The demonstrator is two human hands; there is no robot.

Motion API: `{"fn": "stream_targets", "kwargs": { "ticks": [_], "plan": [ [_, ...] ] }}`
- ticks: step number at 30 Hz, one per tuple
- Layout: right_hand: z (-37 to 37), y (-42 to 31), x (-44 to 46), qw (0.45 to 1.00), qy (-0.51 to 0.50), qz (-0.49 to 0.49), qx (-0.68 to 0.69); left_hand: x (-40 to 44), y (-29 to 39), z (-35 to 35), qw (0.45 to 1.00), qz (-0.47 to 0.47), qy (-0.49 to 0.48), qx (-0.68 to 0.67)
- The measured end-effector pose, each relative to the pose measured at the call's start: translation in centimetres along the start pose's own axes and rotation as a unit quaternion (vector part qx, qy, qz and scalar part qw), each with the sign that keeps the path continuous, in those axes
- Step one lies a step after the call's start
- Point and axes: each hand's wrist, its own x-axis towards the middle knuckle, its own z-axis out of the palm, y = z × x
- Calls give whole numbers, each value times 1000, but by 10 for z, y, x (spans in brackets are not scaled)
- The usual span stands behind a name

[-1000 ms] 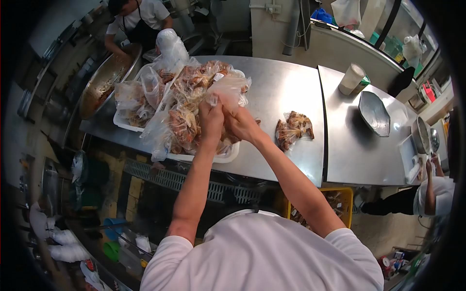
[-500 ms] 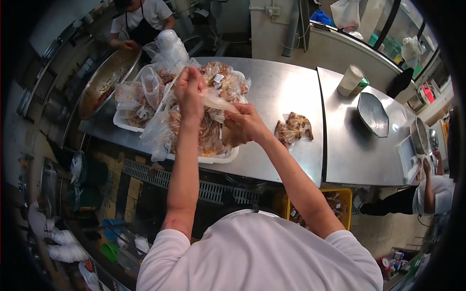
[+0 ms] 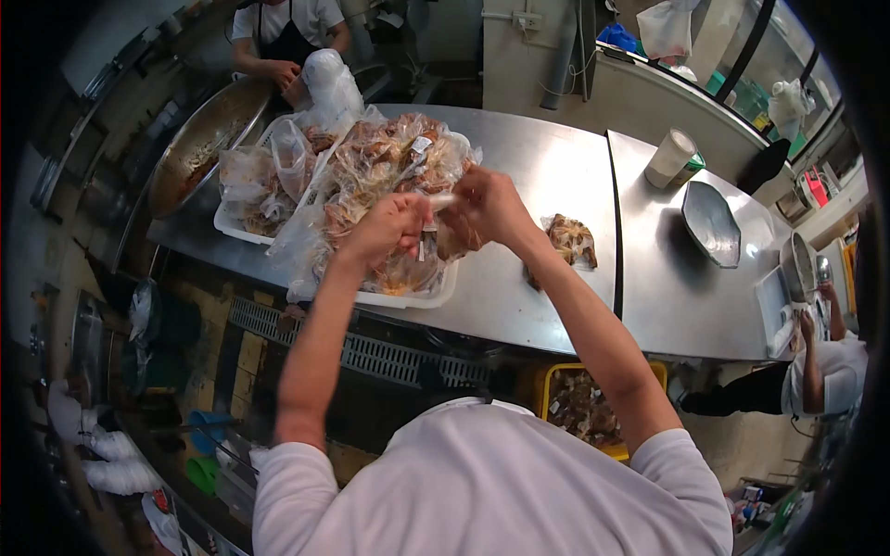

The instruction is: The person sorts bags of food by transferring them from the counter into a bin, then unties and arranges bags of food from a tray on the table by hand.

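A clear plastic bag (image 3: 454,239) with brownish food inside hangs from my hands over a heaped tray. Its neck is twisted into a thin strand between them. My right hand (image 3: 491,206) is closed around the neck just above the filled part. My left hand (image 3: 394,225) has its fingers curled at the strand's other end. Below, the white tray (image 3: 394,300) is piled with similar bags (image 3: 375,153). Another filled bag (image 3: 572,241) lies to the right on the steel table (image 3: 528,157).
A large metal bowl (image 3: 171,171) stands at the left, near a co-worker in a dark apron (image 3: 287,32). A yellow crate (image 3: 660,375) of bags is below the table edge. A container (image 3: 669,157) and a grey dish (image 3: 712,222) sit on the right table.
My left hand has come down from above the tray, and my right hand has risen slightly. The bag's stretched neck is now a twisted strand. The co-worker's hands have moved from the bowl.
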Motion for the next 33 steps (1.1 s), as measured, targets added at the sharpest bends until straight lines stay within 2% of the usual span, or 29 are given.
{"fn": "stream_targets", "kwargs": {
  "ticks": [1,2,3,4,5,6,7,8,9,10,11,12,13,14,15,16,17,19,21,23,25,26,27,29,33],
  "plan": [
    [4,-4,5,1000,1,0,-1,-2,1,13,972,41,44,-228],
    [10,-10,14,998,56,-5,42,-3,3,30,972,44,41,-226],
    [17,-14,20,990,108,-8,86,-8,14,60,924,111,76,-359],
    [23,-18,27,970,51,-7,236,-10,19,83,851,174,109,-483],
    [17,-25,28,970,52,-7,235,-7,16,98,852,174,108,-483],
    [7,-41,27,909,-69,-30,409,-5,12,112,821,218,-17,-527],
    [-2,-54,27,803,-188,-51,563,-4,7,117,773,260,-140,-562],
    [-9,-57,25,790,-239,-71,559,13,-13,106,776,271,-216,-527],
    [-7,-53,23,788,-244,-69,561,24,-25,89,776,272,-211,-529],
    [-5,-46,26,820,-214,-50,529,33,-30,63,832,200,-34,-516],
    [-1,-39,26,849,-180,-30,495,37,-32,39,856,117,142,-483],
    [4,-33,29,881,-119,-28,457,39,-28,14,857,118,141,-482],
    [2,-36,29,882,-118,-31,455,39,-22,-12,917,177,85,-348],
    [1,-41,24,910,-82,-20,406,38,-21,-24,951,228,28,-205],
    [1,-44,20,934,-46,-8,355,31,-10,-19,952,225,27,-204],
    [2,-40,18,952,-13,17,304,20,15,-10,963,242,93,-74],
    [2,-34,15,953,-9,20,303,13,32,0,952,256,155,57],
    [3,-20,13,970,71,87,217,9,42,20,949,231,186,104],
    [13,-8,11,966,77,92,230,6,47,48,859,298,300,287],
    [23,-4,8,937,136,93,307,10,40,62,868,283,297,278],
    [28,-8,2,917,137,105,360,12,37,74,815,277,368,352],
    [30,-10,-3,893,135,117,413,17,30,78,819,285,377,326],
    [29,-12,-6,893,138,119,412,20,26,80,821,285,373,325],
    [27,-16,-10,854,153,134,479,24,18,85,764,361,401,353],
    [27,-12,-16,873,175,106,442,27,8,88,796,353,414,264]
  ]
}}
